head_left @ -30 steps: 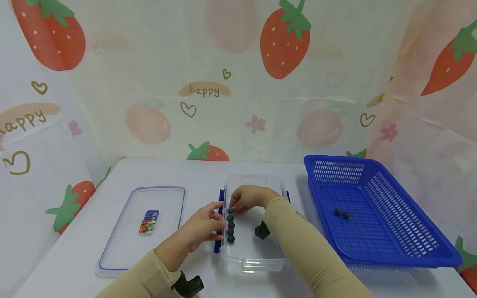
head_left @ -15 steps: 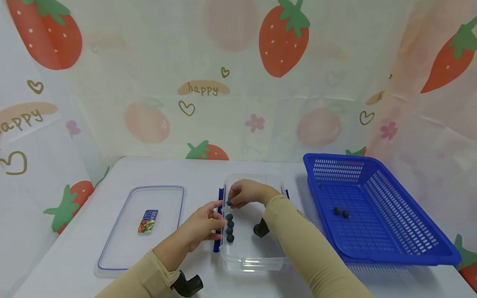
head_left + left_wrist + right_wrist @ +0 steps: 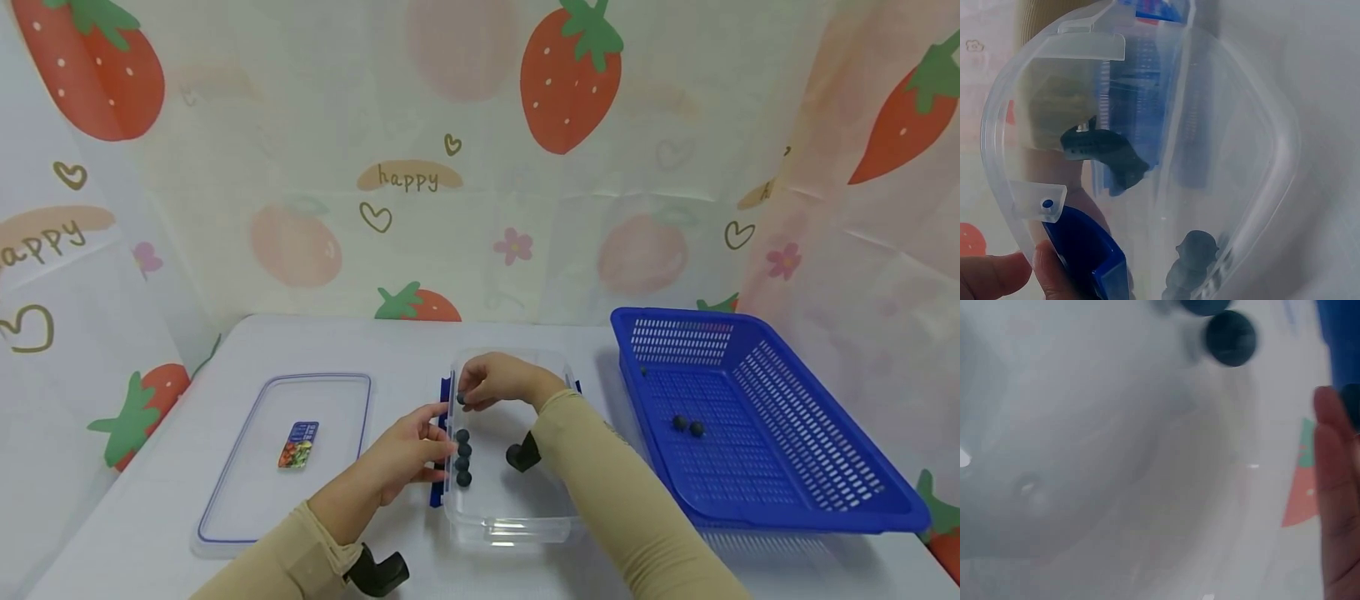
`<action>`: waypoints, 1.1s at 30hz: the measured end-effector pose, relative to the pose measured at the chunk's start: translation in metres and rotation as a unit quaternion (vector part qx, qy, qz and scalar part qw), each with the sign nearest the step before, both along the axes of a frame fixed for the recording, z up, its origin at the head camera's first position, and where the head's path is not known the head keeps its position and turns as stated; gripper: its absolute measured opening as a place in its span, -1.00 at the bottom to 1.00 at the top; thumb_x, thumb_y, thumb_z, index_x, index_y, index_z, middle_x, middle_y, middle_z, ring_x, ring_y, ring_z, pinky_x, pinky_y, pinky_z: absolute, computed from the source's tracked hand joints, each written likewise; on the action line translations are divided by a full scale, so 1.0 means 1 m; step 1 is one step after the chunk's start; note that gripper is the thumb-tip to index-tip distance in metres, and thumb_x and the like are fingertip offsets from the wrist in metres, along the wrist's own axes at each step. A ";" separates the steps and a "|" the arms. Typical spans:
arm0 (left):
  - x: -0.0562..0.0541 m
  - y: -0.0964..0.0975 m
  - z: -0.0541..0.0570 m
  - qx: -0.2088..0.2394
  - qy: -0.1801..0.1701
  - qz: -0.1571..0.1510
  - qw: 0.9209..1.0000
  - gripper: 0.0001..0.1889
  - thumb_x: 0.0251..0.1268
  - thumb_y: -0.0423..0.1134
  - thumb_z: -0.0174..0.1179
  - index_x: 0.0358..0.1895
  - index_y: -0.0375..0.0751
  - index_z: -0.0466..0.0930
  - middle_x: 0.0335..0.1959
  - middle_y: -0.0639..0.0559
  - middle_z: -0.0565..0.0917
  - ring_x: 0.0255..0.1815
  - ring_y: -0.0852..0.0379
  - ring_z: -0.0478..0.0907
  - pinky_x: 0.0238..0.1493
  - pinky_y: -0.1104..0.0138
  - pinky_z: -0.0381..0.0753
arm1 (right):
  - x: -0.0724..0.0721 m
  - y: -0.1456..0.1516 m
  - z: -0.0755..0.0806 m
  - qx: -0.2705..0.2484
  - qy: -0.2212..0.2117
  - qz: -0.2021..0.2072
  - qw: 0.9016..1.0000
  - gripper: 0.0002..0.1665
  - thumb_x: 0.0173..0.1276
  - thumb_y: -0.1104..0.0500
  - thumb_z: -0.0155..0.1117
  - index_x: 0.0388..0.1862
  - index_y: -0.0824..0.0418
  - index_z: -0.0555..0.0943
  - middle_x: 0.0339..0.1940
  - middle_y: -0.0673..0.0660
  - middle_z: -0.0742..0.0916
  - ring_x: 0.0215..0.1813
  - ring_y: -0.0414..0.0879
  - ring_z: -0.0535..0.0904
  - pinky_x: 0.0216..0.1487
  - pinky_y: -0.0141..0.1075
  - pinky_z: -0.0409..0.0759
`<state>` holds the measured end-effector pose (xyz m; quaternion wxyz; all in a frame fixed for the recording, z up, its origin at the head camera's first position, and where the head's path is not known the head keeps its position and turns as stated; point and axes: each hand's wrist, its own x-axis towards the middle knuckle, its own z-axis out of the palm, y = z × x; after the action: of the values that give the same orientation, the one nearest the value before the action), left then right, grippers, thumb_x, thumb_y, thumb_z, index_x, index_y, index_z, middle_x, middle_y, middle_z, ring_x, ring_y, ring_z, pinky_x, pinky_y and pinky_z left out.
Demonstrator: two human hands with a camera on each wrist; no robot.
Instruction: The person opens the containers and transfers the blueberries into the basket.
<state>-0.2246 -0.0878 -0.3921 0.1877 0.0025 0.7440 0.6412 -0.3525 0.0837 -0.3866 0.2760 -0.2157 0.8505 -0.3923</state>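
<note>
In the head view a clear plastic box (image 3: 528, 532) stands before me, a short row of blueberries (image 3: 463, 450) along its left wall. At the far end of that wall my right hand (image 3: 504, 379) pinches one more blueberry (image 3: 461, 399), apart from the row. In the right wrist view this blueberry (image 3: 1352, 403) shows at the fingertips, near the right edge. My left hand (image 3: 408, 452) grips the box's left rim at the blue latch (image 3: 1088, 250), with a thumb or finger on either side. Most of that hand lies outside the left wrist view.
A clear lid with a blue seal (image 3: 247, 433) lies on the left of the table, bearing a small printed card (image 3: 298, 445). To the right stands a blue mesh basket (image 3: 761, 467), holding two blueberries (image 3: 688, 425). Black curved mounts (image 3: 377, 573) sit at both wrists.
My right hand has moved away from me along the left wall with the pinched blueberry, opening a gap to the row. The left hand keeps its place on the rim.
</note>
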 end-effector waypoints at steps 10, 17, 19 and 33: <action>-0.001 -0.001 -0.001 -0.002 0.002 0.001 1.000 -0.35 0.22 -0.36 0.14 0.37 -0.10 0.11 -0.25 -0.12 0.45 -0.14 -0.02 0.53 -0.23 0.21 0.64 | 0.000 0.004 0.019 -0.009 0.019 0.005 1.000 -0.93 0.20 0.33 0.24 -0.31 0.23 0.57 -0.33 0.12 0.67 -0.15 0.10 0.63 -0.18 -0.29 0.63; -0.001 -0.002 -0.003 -0.004 -0.003 0.002 1.000 -0.34 0.21 -0.35 0.16 0.38 -0.10 0.10 -0.24 -0.13 0.45 -0.12 -0.05 0.52 -0.21 0.22 0.64 | 0.003 0.012 0.038 -0.026 0.036 0.010 0.999 -0.92 0.20 0.34 0.24 -0.31 0.25 0.56 -0.32 0.14 0.68 -0.15 0.10 0.63 -0.17 -0.27 0.63; -0.001 -0.002 -0.003 -0.005 -0.003 0.002 1.000 -0.33 0.21 -0.34 0.16 0.38 -0.11 0.10 -0.23 -0.13 0.46 -0.11 -0.06 0.52 -0.21 0.22 0.64 | 0.003 0.016 0.044 -0.028 0.044 0.011 0.999 -0.91 0.20 0.32 0.25 -0.30 0.24 0.56 -0.31 0.14 0.67 -0.19 0.03 0.65 -0.16 -0.27 0.63; -0.001 -0.001 -0.003 0.005 0.007 -0.004 1.000 -0.33 0.22 -0.38 0.13 0.38 -0.14 0.08 -0.24 -0.12 0.45 -0.14 -0.05 0.49 -0.23 0.24 0.64 | 0.011 0.087 0.093 -0.115 0.079 -0.008 0.990 -0.83 0.24 0.30 0.21 -0.19 0.32 0.51 -0.20 0.26 0.64 -0.10 0.10 0.62 -0.05 -0.18 0.59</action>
<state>-0.2254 -0.0889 -0.3956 0.1853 0.0105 0.7419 0.6444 -0.3412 0.1703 -0.2932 0.1778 -0.2697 0.8205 -0.4717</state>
